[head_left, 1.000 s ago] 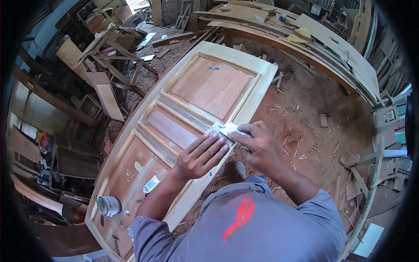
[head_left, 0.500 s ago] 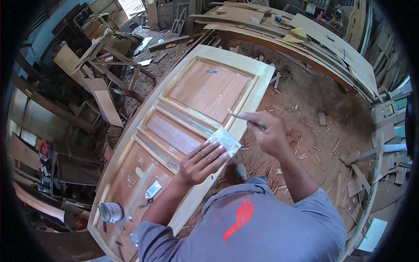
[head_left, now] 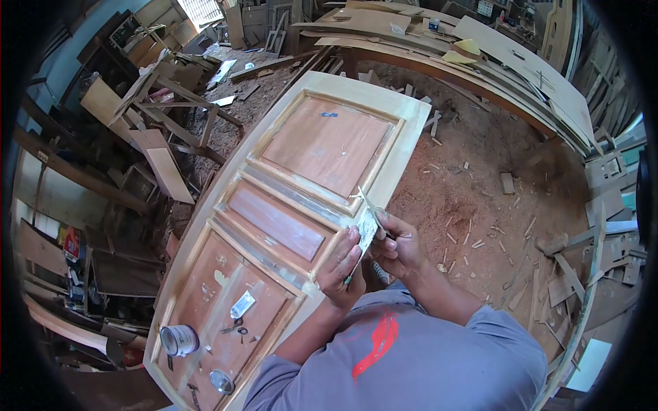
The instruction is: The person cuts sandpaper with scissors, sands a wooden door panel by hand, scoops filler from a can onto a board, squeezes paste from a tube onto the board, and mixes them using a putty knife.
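- Over the door [head_left: 403, 147], my left hand [head_left: 340, 268] holds a smeared plate [head_left: 368, 227], fingers close together.
- My right hand [head_left: 403, 248] pinches a thin scraper [head_left: 368, 201].

The only view looks forward and steeply down from the person's head, close above the chest.

Stacked boards cover a long workbench [head_left: 444, 79] beyond a reddish dirt floor [head_left: 473, 185] scattered with wood scraps [head_left: 506, 183].
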A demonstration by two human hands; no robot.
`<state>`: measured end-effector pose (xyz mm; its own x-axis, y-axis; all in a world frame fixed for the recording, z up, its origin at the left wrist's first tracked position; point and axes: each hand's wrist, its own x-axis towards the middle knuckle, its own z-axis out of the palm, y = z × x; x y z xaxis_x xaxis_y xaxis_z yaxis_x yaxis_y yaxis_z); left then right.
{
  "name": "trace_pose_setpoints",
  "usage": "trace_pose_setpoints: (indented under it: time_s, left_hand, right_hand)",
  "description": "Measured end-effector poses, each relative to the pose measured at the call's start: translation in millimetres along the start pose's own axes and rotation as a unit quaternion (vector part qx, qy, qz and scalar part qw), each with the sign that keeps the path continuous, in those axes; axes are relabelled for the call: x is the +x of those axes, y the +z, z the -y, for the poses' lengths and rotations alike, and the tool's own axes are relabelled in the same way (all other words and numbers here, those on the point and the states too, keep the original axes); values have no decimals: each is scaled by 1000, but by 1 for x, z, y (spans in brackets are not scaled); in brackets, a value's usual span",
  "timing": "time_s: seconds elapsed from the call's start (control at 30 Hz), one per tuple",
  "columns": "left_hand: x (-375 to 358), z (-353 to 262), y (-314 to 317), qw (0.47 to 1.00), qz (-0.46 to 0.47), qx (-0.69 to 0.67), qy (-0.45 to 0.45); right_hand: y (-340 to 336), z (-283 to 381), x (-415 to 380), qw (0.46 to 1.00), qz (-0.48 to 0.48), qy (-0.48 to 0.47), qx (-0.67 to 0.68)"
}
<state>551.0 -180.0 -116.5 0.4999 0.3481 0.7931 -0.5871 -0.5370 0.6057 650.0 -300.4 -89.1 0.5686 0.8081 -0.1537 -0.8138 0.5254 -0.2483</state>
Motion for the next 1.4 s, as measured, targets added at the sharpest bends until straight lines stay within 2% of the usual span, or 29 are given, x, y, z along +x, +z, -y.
trace_pose_setpoints:
  time_s: [0.2,0.3,0.47,0.57,0.67,0.77,0.87,1.0,1.1,1.17,1.4]
  left_hand:
    - [1,-3,17,1000,-7,-17,-14]
    - [3,-9,26,998,-16,-32,-55]
    - [4,-4,23,996,3,-61,-60]
    - [3,-5,27,993,-16,-81,-90]
    - [-7,-8,32,951,-106,-139,-256]
    - [-6,-11,34,946,-111,-169,-255]
    - [7,-16,28,916,-108,-235,-308]
    - [11,-18,27,906,-119,-262,-311]
    - [15,-16,24,883,-123,-307,-331]
    - [14,-11,20,879,-115,-309,-344]
    - [33,-10,27,811,-141,-377,-426]
  right_hand:
    - [-9,13,-7,998,19,40,53]
    - [-3,11,-6,998,-36,11,56]
    - [-1,31,-13,999,-38,6,-13]
    - [-4,38,-16,998,-43,4,-38]
    - [-8,40,-15,995,-63,-16,-70]
    - [-6,43,-14,987,-89,-51,-125]
    - [0,43,-17,975,-104,-82,-180]
    - [6,45,-16,960,-104,-122,-230]
    - [3,51,-18,941,-119,-127,-291]
    - [6,55,-19,940,-121,-119,-295]
    - [4,66,-15,932,-111,-131,-320]
